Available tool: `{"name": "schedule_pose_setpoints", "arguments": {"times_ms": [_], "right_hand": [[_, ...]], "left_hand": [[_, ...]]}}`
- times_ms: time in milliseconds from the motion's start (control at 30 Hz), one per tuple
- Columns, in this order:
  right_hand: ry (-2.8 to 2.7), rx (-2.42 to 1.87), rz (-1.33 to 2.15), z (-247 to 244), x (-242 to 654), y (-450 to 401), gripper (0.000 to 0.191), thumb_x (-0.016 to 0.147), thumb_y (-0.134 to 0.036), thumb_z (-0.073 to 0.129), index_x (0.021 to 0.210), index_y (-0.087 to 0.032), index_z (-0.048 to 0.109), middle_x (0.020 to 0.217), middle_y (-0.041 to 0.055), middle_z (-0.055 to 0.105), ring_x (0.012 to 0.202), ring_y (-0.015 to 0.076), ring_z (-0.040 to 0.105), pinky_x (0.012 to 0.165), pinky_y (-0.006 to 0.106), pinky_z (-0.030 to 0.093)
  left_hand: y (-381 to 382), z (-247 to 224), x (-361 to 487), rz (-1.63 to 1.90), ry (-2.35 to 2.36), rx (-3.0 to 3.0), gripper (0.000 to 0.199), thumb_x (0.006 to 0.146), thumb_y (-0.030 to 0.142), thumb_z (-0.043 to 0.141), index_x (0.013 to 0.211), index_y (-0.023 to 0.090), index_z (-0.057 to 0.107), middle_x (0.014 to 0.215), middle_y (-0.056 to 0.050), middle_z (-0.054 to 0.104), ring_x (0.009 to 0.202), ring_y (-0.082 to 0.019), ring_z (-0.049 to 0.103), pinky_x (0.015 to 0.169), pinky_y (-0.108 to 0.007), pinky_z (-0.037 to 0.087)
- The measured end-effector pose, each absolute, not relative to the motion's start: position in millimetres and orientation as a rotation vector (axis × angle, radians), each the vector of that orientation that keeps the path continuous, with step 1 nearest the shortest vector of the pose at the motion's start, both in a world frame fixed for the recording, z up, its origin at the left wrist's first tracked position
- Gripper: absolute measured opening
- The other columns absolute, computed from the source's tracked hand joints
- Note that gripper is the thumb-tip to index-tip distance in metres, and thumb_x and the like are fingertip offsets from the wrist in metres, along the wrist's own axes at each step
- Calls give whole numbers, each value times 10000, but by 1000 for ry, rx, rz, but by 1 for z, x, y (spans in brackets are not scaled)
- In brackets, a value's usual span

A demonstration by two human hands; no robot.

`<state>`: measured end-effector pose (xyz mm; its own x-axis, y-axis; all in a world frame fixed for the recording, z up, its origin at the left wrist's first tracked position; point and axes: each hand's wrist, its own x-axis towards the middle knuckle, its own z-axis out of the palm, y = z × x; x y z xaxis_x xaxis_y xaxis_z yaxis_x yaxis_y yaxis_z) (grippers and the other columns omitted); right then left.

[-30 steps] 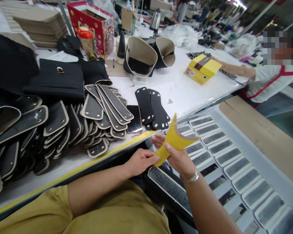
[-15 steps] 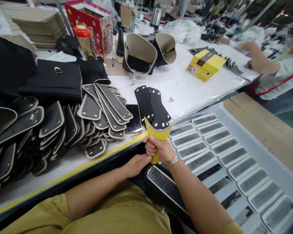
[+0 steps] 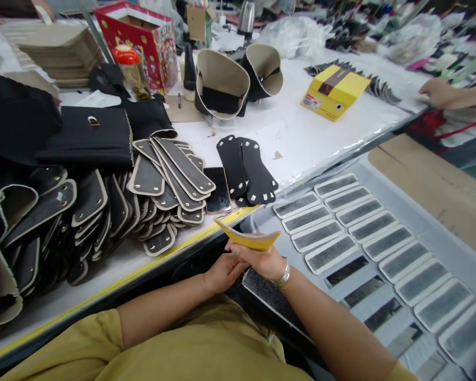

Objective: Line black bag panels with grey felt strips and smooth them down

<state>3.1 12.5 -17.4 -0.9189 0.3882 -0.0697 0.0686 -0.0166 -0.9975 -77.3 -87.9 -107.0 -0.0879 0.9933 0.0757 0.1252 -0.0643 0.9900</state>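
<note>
In my right hand (image 3: 265,259) is a yellow sheet (image 3: 250,241) with a concave, pale-edged top and pointed corners, tilted so its broad face barely shows. Its lower part is hidden by my fingers. Against that hand, from the left, rests my left hand (image 3: 222,272), its fingers curled together under the right one; what they pinch is hidden. Just below both hands, on my lap, lies a dark strip (image 3: 272,296) with a white border. Beyond them on the table lie black flared pieces (image 3: 257,172) with white-marked ends, beside a phone (image 3: 218,189).
A heap of dark beige-edged straps (image 3: 138,211) covers the left side. Rows of bordered grey strips (image 3: 335,228) lie on the right surface beside a cardboard sheet (image 3: 432,180). A yellow box (image 3: 333,95) stands farther back. At far right is another person's arm (image 3: 454,95).
The yellow sheet has tipped from upright to nearly edge-on and sunk lower with my right hand. My left hand has slid in under the right. The other person's arm has shifted right.
</note>
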Motion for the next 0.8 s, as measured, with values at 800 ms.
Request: {"name": "schedule_pose_setpoints", "arguments": {"times_ms": [800], "right_hand": [[-1570,-844,1726,-40,4,-26,216,859,-419,478,799,-215,511,521,-71,314,435,76,304,407,207,302]], "left_hand": [[-120,-110,-55,1485,885,454,512,785,411,618,1248,214,523,1325,-61,492,1292,-259,343,1089,-413,216]]}}
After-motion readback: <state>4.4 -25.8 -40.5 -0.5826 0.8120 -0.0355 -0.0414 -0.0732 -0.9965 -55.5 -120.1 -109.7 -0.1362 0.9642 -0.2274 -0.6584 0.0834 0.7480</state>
